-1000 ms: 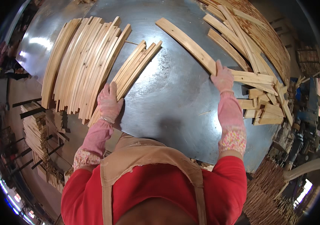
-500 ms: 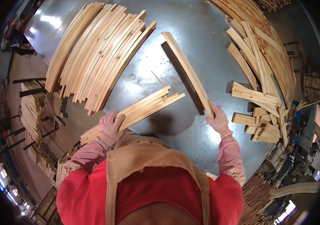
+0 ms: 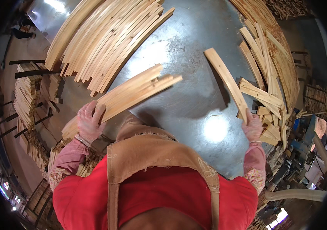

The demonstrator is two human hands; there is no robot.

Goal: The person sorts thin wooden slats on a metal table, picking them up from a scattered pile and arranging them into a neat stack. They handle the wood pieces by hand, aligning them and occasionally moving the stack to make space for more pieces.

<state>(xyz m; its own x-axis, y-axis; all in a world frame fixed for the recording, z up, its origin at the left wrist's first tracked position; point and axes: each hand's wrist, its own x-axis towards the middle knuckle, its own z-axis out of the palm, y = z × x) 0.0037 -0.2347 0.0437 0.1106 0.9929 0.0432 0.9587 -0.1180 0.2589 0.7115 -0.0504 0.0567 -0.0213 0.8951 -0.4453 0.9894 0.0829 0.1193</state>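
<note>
The left hand (image 3: 90,122) grips a bundle of pale, uneven-ended wooden slats (image 3: 130,94); the right hand (image 3: 252,127) grips one smooth, pale slat (image 3: 226,80). A dark-armed rack (image 3: 37,73) holds stacked strips (image 3: 25,100).

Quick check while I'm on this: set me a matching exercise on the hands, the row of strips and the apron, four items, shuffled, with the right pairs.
1. Left hand
2. Right hand
3. Row of wooden strips
4. Apron

A. Brown, with frayed edging
B. Gripping the near end of a single strip
C. Lying side by side at the picture's upper left
D. Gripping a bundle of strips

Pairs: 1-D, 2-B, 3-C, 4-A
</note>
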